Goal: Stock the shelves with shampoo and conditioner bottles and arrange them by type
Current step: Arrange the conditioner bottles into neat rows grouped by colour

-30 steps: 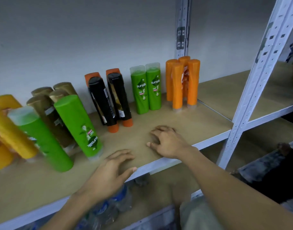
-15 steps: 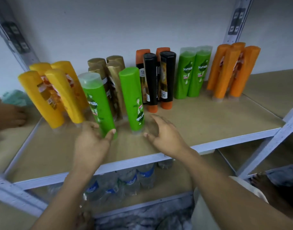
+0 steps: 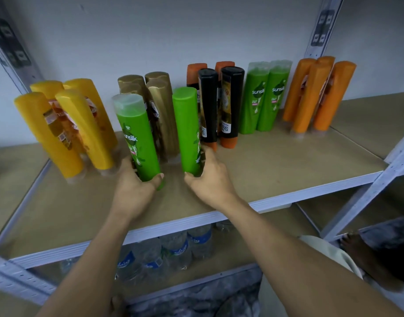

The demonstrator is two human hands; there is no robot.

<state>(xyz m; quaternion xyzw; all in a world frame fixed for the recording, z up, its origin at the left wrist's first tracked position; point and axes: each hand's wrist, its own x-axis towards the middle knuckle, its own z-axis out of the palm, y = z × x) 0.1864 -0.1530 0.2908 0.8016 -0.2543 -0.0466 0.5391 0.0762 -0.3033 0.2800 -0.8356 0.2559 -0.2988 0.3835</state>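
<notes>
1. While the left hand [image 3: 134, 191] is curling its fingers round the base of the clear-capped green bottle [image 3: 137, 136], the right hand [image 3: 210, 181] is clamping the plain-topped green bottle [image 3: 188, 129]; both are standing on the shelf [image 3: 288, 170], just ahead of the gold bottles [image 3: 162, 106].
2. Low grips are leaving tall tops free, risking a swing into the gold or black bottles [image 3: 208, 104].
3. Neighbours are crowding close, inviting a chain topple.

The back of the shelf [image 3: 288, 170] is walled off by yellow bottles [image 3: 66, 124], gold bottles [image 3: 160, 106], black bottles [image 3: 228, 104], a green pair [image 3: 262, 99] and orange bottles [image 3: 315, 97]. Bare board is left open along the front right, bounded by the white corner post [image 3: 368, 195]
</notes>
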